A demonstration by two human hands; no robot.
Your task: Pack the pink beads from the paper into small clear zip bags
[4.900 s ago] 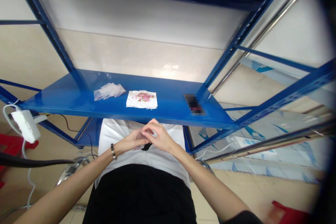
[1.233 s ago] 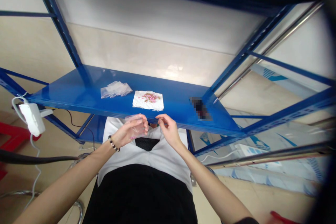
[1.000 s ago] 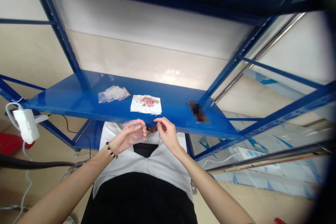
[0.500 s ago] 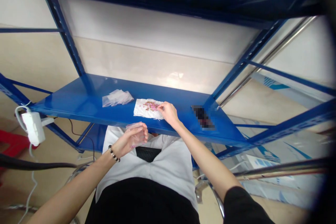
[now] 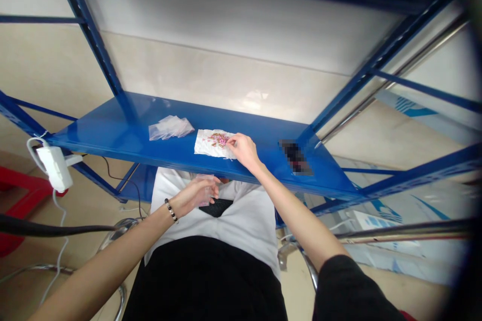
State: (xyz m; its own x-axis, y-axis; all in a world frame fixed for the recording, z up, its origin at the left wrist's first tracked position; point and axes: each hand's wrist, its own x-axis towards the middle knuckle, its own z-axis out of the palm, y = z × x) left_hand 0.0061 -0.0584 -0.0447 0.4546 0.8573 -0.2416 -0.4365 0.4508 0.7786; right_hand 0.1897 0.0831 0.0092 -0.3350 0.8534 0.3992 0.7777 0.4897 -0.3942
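Note:
My left hand [image 5: 196, 193], with a beaded bracelet on its wrist, is in front of the shelf edge above my lap. Its fingers are closed on a small clear plastic bag [image 5: 206, 178]. On the blue shelf [image 5: 124, 135] lies a crumpled white sheet [image 5: 203, 149] bearing a pile of small pink and brown bead-like pieces [image 5: 217, 139]. My right hand [image 5: 245, 151] reaches over the sheet's right side, thumb and finger pinched at the pile. Whatever is between those fingertips is too small to make out.
Several clear bags [image 5: 171, 127] lie in a pile left of the sheet. A blurred-out dark flat object [image 5: 295, 157] rests on the right. Blue rack posts [image 5: 85, 25] frame the shelf. A white power strip [image 5: 54, 168] hangs at the left.
My left hand has shifted slightly right with the bag. The right hand stays pinched at the pile. The view has tilted a little downward.

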